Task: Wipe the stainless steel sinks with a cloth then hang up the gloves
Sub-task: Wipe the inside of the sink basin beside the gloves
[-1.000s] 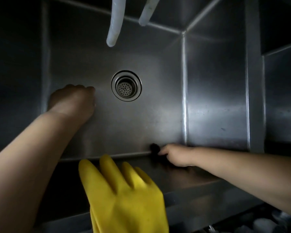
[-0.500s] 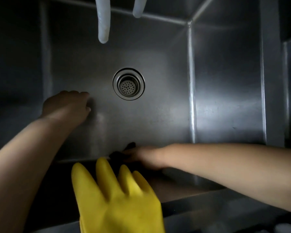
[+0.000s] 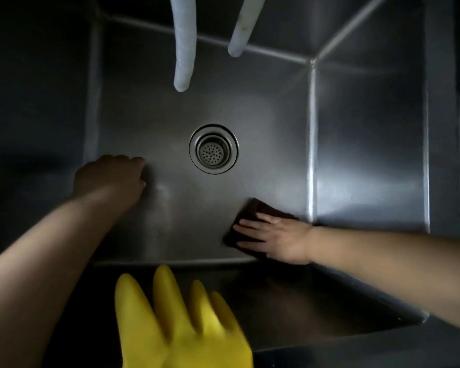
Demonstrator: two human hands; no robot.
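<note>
Head view into a stainless steel sink (image 3: 356, 160). The right hand (image 3: 279, 241) pressed flat, fingers straight, on a dark cloth (image 3: 252, 221) near the front right corner. The left hand (image 3: 109, 179), fingers curled, rested on the floor left of the drain strainer (image 3: 213, 149). A yellow glove (image 3: 181, 328) lay in the foreground; two white hoses (image 3: 183, 49) hung above.

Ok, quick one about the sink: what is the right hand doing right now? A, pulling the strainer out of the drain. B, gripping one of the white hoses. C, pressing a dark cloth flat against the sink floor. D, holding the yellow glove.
C: the right hand lies with straight fingers on the dark cloth on the sink floor near the right wall, apart from the drain, the yellow glove and the hoses.
</note>
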